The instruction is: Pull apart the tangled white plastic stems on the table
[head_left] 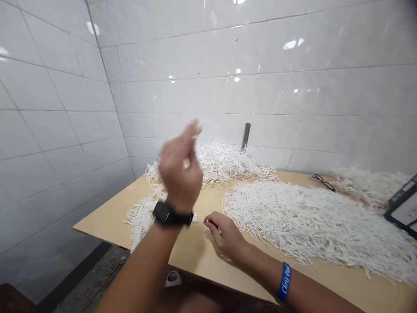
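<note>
My left hand, with a black watch at its wrist, is raised above the table and blurred by motion. Its fingers are pinched together; a pale speck shows near the tips, too smeared to name. Low over the board, my right hand has thumb and forefinger closed on a tiny white end, whose kind I cannot make out. A blue wristband circles that forearm. To its right spreads a wide heap of short, thin white strips. A smaller pile of white strips lies partly behind my left forearm.
A tangled mound of longer white strands sits at the back of the wooden table. A metal bar stands upright behind it, by the tiled wall. Dark-framed glasses and a black-edged object are at the right.
</note>
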`<action>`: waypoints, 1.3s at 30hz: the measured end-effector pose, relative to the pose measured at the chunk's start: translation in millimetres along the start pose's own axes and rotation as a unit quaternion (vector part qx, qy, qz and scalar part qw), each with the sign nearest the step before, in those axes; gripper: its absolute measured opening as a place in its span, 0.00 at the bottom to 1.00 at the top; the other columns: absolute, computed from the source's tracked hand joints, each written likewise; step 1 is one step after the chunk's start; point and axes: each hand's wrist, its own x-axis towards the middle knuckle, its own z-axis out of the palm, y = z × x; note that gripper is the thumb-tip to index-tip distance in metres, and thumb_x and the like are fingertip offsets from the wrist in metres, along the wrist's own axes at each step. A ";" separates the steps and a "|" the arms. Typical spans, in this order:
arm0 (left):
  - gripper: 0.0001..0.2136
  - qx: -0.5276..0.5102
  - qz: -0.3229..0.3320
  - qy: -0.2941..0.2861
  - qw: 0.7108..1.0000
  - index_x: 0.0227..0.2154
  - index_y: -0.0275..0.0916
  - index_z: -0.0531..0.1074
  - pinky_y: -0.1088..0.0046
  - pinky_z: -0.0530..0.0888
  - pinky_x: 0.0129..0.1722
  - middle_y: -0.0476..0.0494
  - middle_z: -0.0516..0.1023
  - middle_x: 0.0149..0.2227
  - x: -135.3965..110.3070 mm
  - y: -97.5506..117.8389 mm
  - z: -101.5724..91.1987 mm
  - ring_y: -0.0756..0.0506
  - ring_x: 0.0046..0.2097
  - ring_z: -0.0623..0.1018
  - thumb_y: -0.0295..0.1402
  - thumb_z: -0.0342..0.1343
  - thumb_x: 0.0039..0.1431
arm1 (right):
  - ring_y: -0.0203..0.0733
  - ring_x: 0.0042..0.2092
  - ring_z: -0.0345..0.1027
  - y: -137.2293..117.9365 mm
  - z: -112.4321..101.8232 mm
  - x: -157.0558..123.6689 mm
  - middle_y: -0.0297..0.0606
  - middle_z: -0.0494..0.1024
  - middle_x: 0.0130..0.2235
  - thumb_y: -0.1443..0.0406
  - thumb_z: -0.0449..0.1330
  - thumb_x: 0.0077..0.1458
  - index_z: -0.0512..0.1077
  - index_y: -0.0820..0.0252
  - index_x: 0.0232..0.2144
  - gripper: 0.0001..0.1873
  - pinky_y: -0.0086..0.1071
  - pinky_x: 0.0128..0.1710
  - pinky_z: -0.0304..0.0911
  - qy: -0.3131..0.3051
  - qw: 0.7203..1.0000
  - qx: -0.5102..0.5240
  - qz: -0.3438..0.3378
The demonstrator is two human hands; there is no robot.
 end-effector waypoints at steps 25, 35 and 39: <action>0.19 0.473 -0.105 -0.109 0.868 0.53 0.31 0.69 0.61 0.67 0.53 0.33 0.74 0.51 -80.6 -125.9 -112.4 0.36 0.53 0.72 0.31 0.47 0.60 | 0.50 0.58 0.62 -7.4 -89.9 5.0 0.43 0.70 0.58 0.80 0.45 0.49 0.70 0.59 0.54 0.33 0.53 0.60 0.51 -0.149 0.897 -0.405 0.094; 0.16 0.291 -0.154 0.081 0.941 0.38 0.39 0.72 0.72 0.67 0.34 0.44 0.77 0.34 -69.0 -117.4 -138.2 0.43 0.36 0.75 0.46 0.48 0.60 | 0.54 0.67 0.46 -43.2 3.3 -16.4 0.39 0.51 0.67 0.57 0.48 0.64 0.56 0.50 0.64 0.27 0.53 0.63 0.47 -0.310 0.923 -0.227 -0.025; 0.15 0.194 -0.119 0.167 0.959 0.29 0.38 0.67 0.75 0.65 0.31 0.50 0.71 0.26 -66.5 -114.8 -137.4 0.47 0.30 0.71 0.46 0.51 0.58 | 0.51 0.68 0.41 -13.1 -18.9 -19.1 0.33 0.53 0.67 0.61 0.43 0.66 0.50 0.46 0.66 0.26 0.58 0.65 0.36 -0.294 0.911 -0.283 -0.065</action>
